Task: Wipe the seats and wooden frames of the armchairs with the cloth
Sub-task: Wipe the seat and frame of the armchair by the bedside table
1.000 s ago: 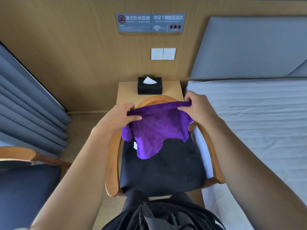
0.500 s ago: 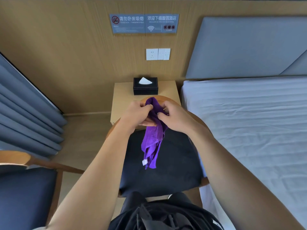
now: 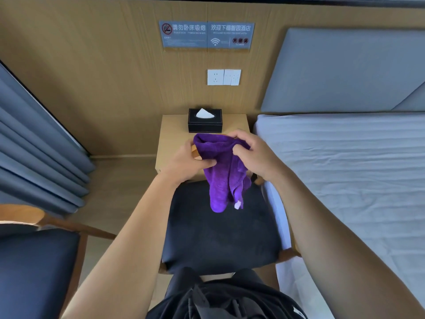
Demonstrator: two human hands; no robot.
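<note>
A purple cloth (image 3: 220,171) hangs folded between both hands, above the back of the armchair in front of me. My left hand (image 3: 186,161) grips its left upper part. My right hand (image 3: 253,153) pinches its right upper edge. A small white tag dangles at the cloth's lower end. The armchair has a dark seat (image 3: 218,231) and a wooden frame (image 3: 287,253), mostly hidden by my arms. A second armchair (image 3: 34,261) with a dark seat and wooden armrest stands at the lower left.
A wooden bedside table (image 3: 174,127) behind the chair carries a black tissue box (image 3: 205,120). A bed with white sheets (image 3: 345,169) presses against the chair's right side. Grey curtains (image 3: 34,146) hang on the left. Bare floor lies between the two chairs.
The cloth was stretched wide between both hands, then bunched as the hands came together; now it is folded over and hangs shorter, with the hands a little apart again.
</note>
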